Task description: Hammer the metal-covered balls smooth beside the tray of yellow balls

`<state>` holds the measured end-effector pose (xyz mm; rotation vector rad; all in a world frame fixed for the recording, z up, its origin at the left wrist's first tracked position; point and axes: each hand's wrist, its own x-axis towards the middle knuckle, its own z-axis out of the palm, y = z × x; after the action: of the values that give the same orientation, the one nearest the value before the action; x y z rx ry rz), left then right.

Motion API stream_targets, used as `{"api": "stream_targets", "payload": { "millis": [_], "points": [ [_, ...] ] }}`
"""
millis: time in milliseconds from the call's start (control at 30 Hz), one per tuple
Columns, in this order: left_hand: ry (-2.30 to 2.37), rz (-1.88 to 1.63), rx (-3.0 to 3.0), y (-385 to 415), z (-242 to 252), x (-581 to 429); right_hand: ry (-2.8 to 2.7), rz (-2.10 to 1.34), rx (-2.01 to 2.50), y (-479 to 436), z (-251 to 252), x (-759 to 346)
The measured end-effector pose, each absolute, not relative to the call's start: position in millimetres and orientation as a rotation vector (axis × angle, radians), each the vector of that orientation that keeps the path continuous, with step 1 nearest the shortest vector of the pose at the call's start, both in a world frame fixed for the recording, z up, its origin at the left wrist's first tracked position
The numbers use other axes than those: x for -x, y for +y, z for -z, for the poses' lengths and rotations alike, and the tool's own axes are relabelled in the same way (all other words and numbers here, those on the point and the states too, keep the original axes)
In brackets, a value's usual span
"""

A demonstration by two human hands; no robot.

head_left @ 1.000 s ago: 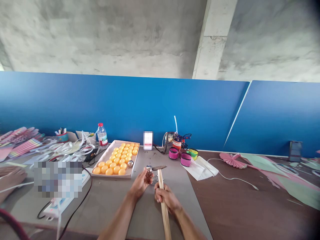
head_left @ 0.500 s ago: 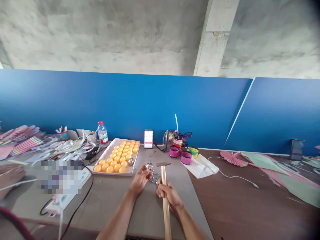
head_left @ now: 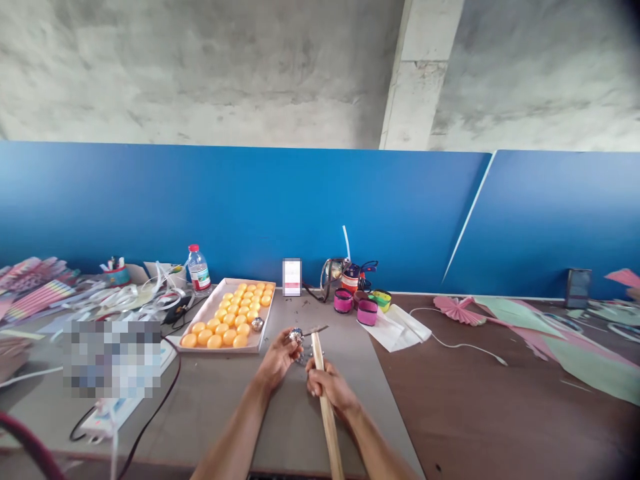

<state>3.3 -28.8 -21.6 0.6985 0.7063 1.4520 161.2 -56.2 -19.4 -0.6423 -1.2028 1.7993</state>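
Note:
My left hand [head_left: 278, 358] pinches a small shiny metal ball [head_left: 295, 335] just above the grey mat [head_left: 235, 407]. My right hand [head_left: 327, 385] is wrapped round the wooden handle of a hammer [head_left: 323, 393]. The hammer's dark metal head [head_left: 316, 330] sits close beside the ball, on its right. A few small metal pieces lie on the mat under the ball. To the left stands a white tray [head_left: 224, 317] filled with several orange balls and one silver ball [head_left: 257, 324].
A water bottle [head_left: 199, 271], white straps, a power strip [head_left: 125, 393] and black cables crowd the left. Pink tape rolls [head_left: 367, 311], a jar and white paper [head_left: 397, 327] lie behind. Pink and green paper fans [head_left: 520, 327] cover the brown table on the right. A blue partition backs it.
The hammer head has dipped and tilted toward the ball, and both hands have shifted slightly left. The hand at the far left edge has left the view.

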Motion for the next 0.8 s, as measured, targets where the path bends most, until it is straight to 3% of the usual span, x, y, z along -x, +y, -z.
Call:
{"api": "stream_targets", "payload": {
  "millis": [800],
  "points": [
    [0.685, -1.484, -0.764, -27.8, 23.7, -2.3, -1.153, -1.755, 0.541, -55.3, 23.7, -162.5]
  ]
}}
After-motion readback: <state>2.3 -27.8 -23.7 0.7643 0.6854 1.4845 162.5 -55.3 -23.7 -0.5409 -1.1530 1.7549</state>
